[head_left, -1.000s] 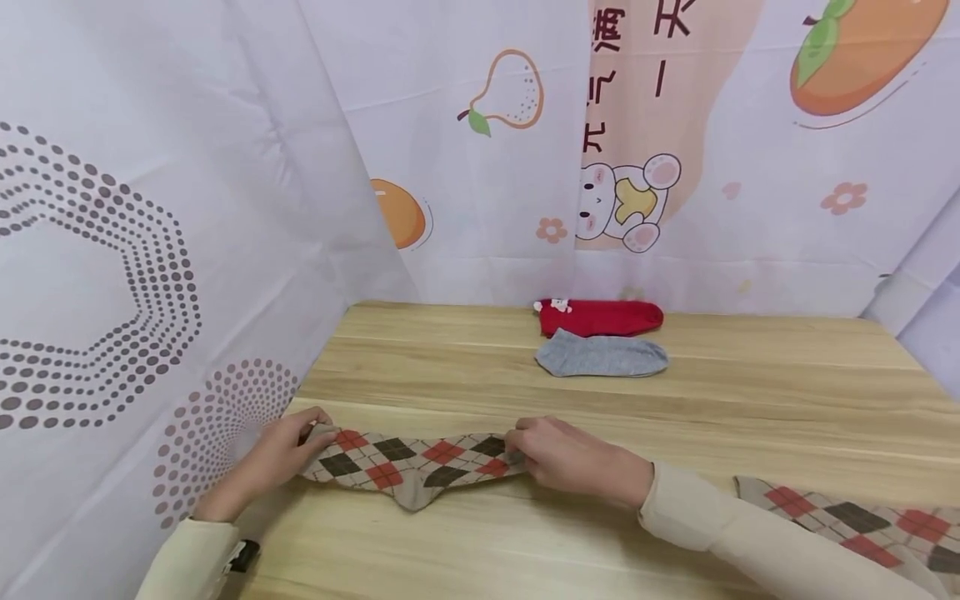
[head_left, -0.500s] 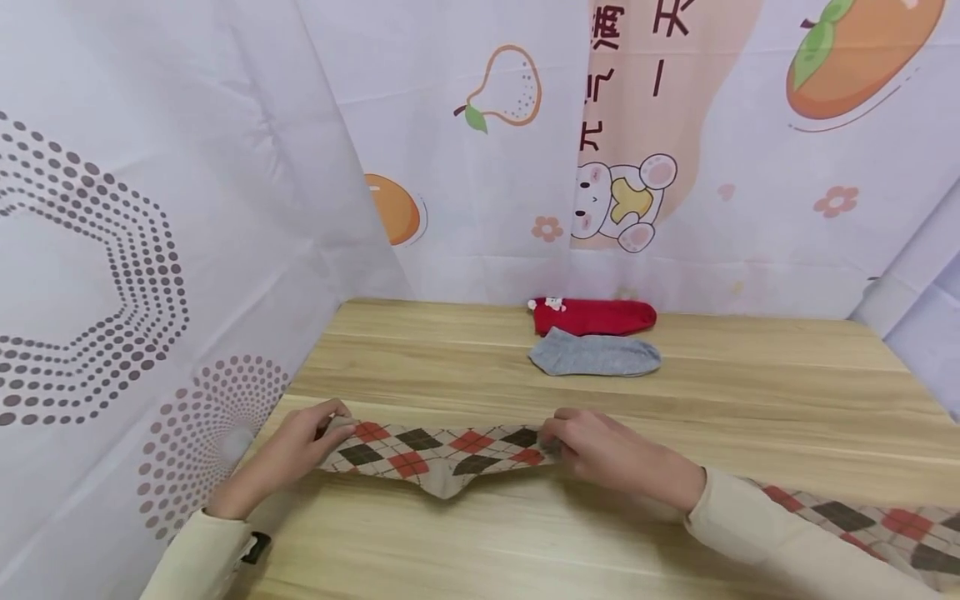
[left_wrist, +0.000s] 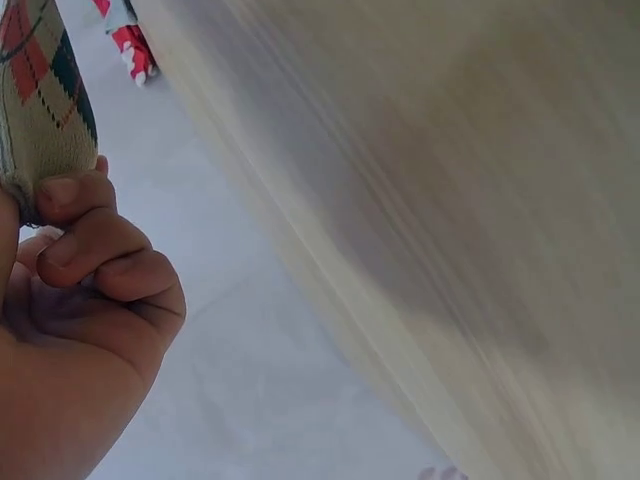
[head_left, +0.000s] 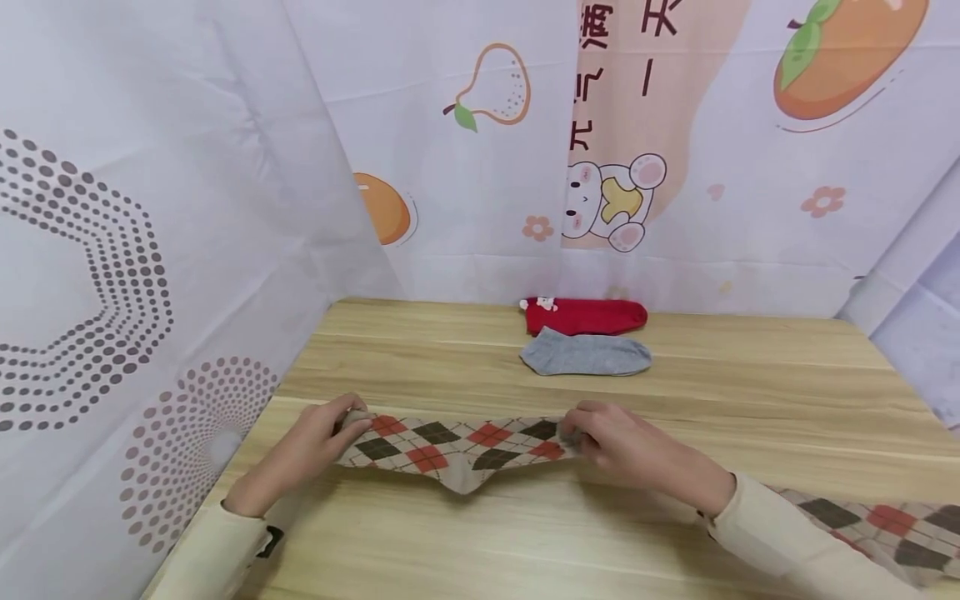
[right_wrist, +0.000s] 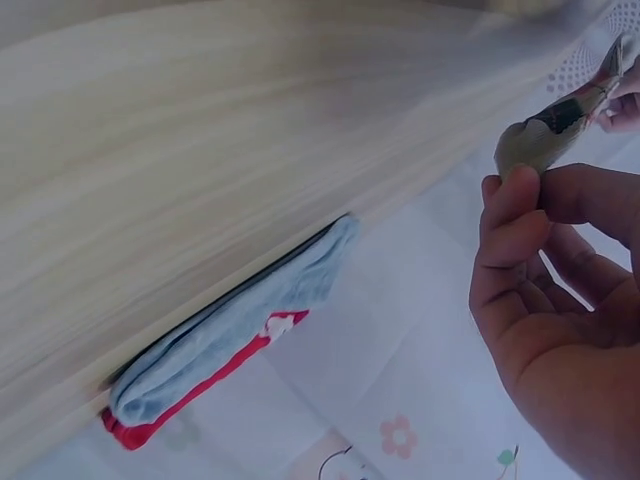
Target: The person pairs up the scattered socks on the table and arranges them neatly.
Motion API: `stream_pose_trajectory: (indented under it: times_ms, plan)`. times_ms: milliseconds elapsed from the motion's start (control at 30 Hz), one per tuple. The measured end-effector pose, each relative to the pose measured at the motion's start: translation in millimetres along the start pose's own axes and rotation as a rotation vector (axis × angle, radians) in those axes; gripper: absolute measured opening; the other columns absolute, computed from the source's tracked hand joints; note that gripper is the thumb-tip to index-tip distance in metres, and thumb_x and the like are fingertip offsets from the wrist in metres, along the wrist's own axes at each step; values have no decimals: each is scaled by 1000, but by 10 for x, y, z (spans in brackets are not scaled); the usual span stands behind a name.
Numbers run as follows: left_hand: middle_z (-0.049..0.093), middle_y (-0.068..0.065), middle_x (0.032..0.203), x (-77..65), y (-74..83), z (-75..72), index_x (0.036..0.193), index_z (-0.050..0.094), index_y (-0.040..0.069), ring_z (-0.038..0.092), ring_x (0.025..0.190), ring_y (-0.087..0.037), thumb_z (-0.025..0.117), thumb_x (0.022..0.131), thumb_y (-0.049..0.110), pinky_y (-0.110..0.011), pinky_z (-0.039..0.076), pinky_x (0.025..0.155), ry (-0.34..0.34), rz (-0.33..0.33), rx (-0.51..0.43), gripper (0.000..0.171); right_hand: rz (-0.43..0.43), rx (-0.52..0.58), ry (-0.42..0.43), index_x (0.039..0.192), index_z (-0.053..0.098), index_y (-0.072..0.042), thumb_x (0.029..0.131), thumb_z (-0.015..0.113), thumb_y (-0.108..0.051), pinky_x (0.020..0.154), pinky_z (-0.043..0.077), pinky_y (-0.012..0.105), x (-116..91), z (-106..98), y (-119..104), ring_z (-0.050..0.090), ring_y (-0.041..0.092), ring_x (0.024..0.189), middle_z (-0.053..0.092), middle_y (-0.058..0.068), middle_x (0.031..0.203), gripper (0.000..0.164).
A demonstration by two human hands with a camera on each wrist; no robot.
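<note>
A beige argyle sock (head_left: pixel 461 450) with red and dark diamonds is stretched between my two hands just above the table, its heel pointing toward me. My left hand (head_left: pixel 311 446) pinches one end between thumb and curled fingers; in the left wrist view the sock's edge (left_wrist: pixel 50 150) comes out from those fingertips. At the other end, my right hand (head_left: pixel 626 442) pinches the sock. The right wrist view has the sock end (right_wrist: pixel 535 145) between thumb and fingers. Another argyle sock (head_left: pixel 892 521) lies at the right, partly hidden under my right sleeve.
A grey ankle sock (head_left: pixel 588 353) and a red sock (head_left: pixel 592 316) with a white figure lie side by side toward the back of the wooden table (head_left: pixel 420 350). White printed curtains (head_left: pixel 450 167) stand behind the table and along its left side.
Both hands have moved to the right with the stretched argyle sock, which now hangs slightly farther from the left curtain. The grey and red socks lie as before; the head view has shifted slightly.
</note>
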State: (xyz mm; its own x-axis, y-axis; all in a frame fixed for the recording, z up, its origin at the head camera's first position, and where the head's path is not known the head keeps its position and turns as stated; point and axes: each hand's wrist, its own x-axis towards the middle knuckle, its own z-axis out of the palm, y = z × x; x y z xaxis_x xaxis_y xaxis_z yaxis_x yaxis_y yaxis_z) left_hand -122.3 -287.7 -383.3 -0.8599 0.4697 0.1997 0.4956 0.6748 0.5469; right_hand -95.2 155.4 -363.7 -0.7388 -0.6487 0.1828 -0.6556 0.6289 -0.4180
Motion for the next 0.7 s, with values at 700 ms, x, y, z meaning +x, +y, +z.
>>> stream_pose_trajectory:
  times_ms: [700]
  plan:
    - [39,14,61,343,357,218,98,59,17,36,52,1,62,100,20,-22,44,55,-25,38,-6,5,21,-46,115,90,70,-8,73,61,20,65,54,26,-298,-256,252,61,10,78,67,-2,87,34]
